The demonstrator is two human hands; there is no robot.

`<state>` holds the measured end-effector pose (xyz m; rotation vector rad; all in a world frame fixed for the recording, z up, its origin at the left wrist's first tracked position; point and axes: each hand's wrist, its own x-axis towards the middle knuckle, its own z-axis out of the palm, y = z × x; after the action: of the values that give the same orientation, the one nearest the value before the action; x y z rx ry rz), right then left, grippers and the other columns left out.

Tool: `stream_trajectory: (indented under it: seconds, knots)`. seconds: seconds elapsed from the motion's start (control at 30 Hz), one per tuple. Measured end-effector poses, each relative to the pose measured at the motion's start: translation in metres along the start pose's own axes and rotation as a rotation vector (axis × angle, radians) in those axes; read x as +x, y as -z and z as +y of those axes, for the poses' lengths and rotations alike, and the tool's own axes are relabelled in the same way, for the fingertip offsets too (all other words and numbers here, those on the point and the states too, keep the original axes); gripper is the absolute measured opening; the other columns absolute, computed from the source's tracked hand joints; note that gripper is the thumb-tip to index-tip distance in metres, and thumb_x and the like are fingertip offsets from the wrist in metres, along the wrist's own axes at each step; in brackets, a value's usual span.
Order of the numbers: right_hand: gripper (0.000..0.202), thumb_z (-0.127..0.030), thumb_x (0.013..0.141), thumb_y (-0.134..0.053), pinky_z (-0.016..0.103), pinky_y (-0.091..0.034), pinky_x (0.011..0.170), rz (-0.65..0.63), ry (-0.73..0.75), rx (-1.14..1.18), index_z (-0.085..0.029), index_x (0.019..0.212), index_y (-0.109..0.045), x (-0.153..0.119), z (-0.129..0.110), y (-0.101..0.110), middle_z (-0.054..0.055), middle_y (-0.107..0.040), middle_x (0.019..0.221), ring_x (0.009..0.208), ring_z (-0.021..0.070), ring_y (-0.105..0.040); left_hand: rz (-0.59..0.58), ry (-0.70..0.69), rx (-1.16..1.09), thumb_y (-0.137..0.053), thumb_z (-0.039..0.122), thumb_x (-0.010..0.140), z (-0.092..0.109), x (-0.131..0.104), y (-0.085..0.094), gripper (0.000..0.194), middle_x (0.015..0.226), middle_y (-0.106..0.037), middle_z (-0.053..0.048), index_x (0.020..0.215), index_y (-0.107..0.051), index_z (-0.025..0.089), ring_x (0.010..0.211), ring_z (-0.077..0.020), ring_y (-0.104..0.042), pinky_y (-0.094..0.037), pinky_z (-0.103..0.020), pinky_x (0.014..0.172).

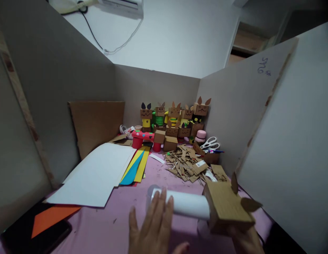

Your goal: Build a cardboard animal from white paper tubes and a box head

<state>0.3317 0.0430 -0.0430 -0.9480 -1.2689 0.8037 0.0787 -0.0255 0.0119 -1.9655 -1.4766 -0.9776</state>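
Low in the head view lies a white paper tube (189, 204), sideways, with its right end against a cardboard box (227, 203) that has two pointed brown ears. My left hand (153, 225) is spread over the tube's left end, fingertips touching it. Under the box's near right corner my right hand (244, 238) is partly hidden, its fingers around the cardboard. A round greyish translucent shape (151, 191) shows behind the tube's left end. Another pale round shape (203, 227) sits below its right end; I cannot make out what either is.
White sheets (97, 173) and coloured paper (141, 164) lie left, with an orange sheet (54, 214) on a dark object. Cardboard scraps (183, 160), white scissors (210, 143), a red spotted tube piece (143, 135) and several box-headed figures (174, 113) stand farther back. Grey panels (156, 83) enclose the table.
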Motion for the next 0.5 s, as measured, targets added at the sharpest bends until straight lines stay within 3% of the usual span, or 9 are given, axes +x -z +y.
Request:
stream_trajectory:
  seconds: [0.1,0.2,0.33,0.43,0.5]
  knots:
    - [0.060,-0.051,0.064,-0.071,0.041,-0.051,0.081,-0.005,-0.034,-0.026,-0.019,0.115,-0.060,0.021,0.005,-0.003,0.012,-0.072,0.098,0.097,0.0345,-0.063,-0.031,0.155,0.011,-0.038,0.026,0.092,-0.028,-0.003,0.002,0.063,0.144,-0.036,-0.018,0.146,-0.008,0.023,0.131,-0.0328,-0.035,-0.019,-0.063,0.104]
    - [0.070,-0.057,0.064,-0.068,0.046,-0.044,0.091,-0.005,-0.081,-0.004,-0.020,0.122,-0.054,0.036,0.006,-0.020,0.013,-0.070,0.105,0.105,0.0344,-0.058,-0.132,0.260,-0.120,-0.041,0.034,0.091,-0.053,-0.014,-0.014,0.066,0.147,-0.031,-0.017,0.146,-0.004,0.026,0.132,-0.0345,-0.033,-0.037,-0.061,0.096]
    - [0.075,-0.059,0.060,-0.070,0.051,-0.039,0.095,-0.056,-0.113,-0.001,-0.020,0.122,-0.055,0.042,0.007,-0.039,0.013,-0.069,0.105,0.107,0.0356,-0.056,-0.301,0.509,-0.436,-0.039,0.041,0.090,-0.064,-0.034,-0.042,0.064,0.149,-0.028,-0.016,0.144,-0.017,0.015,0.135,-0.0303,-0.028,-0.033,-0.052,0.105]
    - [0.074,-0.061,0.059,-0.070,0.050,-0.041,0.095,-0.110,-0.123,-0.004,-0.021,0.120,-0.057,0.044,0.009,-0.039,0.012,-0.071,0.101,0.107,0.0350,-0.057,-0.237,0.661,-0.595,-0.041,0.044,0.086,-0.060,-0.040,-0.052,0.066,0.147,-0.030,-0.017,0.141,-0.025,0.010,0.135,-0.0308,-0.029,-0.026,-0.052,0.109]
    - [0.074,-0.061,0.059,-0.070,0.048,-0.046,0.090,-0.149,-0.136,-0.009,-0.020,0.119,-0.057,0.045,0.009,-0.037,0.013,-0.070,0.102,0.105,0.0354,-0.058,-0.256,0.694,-0.669,-0.045,0.045,0.083,-0.058,-0.038,-0.052,0.069,0.147,-0.031,-0.017,0.140,-0.027,0.009,0.135,-0.0315,-0.028,-0.023,-0.052,0.111]
